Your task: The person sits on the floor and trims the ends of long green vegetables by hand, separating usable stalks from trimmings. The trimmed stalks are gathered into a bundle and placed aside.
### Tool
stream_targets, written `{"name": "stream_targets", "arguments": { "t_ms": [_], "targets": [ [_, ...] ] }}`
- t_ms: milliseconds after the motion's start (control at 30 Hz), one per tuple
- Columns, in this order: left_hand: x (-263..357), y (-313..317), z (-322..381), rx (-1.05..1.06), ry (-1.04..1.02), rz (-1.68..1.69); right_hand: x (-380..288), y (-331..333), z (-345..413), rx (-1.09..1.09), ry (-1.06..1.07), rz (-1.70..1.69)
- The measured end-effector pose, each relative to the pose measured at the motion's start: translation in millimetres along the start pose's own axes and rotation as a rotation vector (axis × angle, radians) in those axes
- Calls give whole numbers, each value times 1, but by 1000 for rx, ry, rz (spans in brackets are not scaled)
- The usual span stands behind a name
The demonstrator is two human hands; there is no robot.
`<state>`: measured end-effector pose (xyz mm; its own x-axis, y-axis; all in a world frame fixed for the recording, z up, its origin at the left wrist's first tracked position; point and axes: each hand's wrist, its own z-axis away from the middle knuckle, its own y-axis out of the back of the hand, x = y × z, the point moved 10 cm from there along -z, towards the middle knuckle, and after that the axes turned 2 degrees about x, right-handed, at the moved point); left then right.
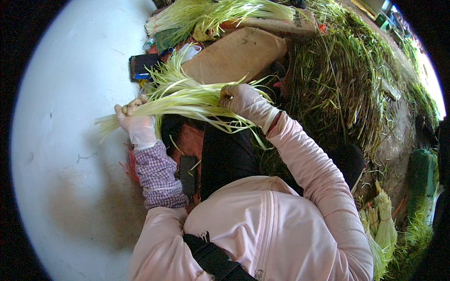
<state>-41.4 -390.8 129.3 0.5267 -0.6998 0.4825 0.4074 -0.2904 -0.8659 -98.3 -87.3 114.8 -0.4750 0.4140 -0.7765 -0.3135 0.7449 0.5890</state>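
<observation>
My left hand, in a thin pale glove, grips a bundle of pale yellow-green leafy stalks near its whitish ends, which stick out to the left. The right hand, gloved too, is closed around leaves at the other end, and loose tips hang below and beyond the fist. More leaves of the same kind spread upward behind the bundle, in front of a brown board or sheet. The bundle lies across the air above my dark-clothed lap.
A white wall stands at the left. Pale stalks are heaped beyond the brown sheet. Green and dry leaves cover the ground at right. Tied bundles stand at lower right, near a green object. A dark box sits beside the wall.
</observation>
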Motion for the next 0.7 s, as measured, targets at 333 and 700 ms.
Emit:
{"name": "stream_targets", "arguments": {
  "t_ms": [333,700],
  "targets": [
    [-58,5,-21,67,47,44,82,4,17,-2,-159,189],
    [64,48,-70,32,-122,58,243,105,169,-183,-787,697]
  ]
}}
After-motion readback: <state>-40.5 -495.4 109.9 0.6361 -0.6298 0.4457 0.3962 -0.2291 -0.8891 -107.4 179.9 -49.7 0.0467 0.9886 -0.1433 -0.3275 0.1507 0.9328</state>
